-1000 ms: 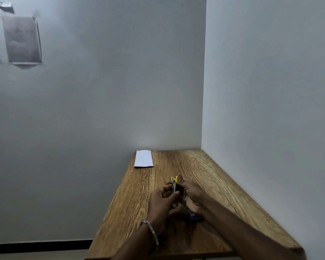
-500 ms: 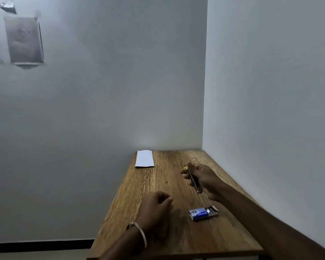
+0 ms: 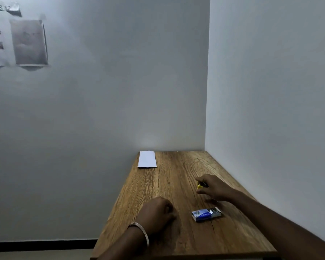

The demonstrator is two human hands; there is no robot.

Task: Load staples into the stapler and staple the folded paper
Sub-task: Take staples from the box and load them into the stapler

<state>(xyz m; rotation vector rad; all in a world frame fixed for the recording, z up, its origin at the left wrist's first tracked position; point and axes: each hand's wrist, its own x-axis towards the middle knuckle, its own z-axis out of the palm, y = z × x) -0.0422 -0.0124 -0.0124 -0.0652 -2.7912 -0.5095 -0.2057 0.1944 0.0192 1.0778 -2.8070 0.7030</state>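
So the right hand [image 3: 213,187] is dropping lower toward the table [image 3: 169,186] than half a second back, fingers curled round the yellow-ended stapler [image 3: 200,185]. The left hand [image 3: 157,212] is sitting clenched and empty on the wood. The staple box [image 3: 206,214] is lying open nearby; folded paper [image 3: 147,159] is waiting untouched at the far left corner. Probably best bringing the paper in, since the wall's crowding the right side.

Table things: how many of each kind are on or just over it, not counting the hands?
Folded paper: 1, lying at the far left corner.
Stapler: 1, yellow and dark, gripped by the right hand.
Staple box: 1, blue, open, near the right forearm.
Total: 3.
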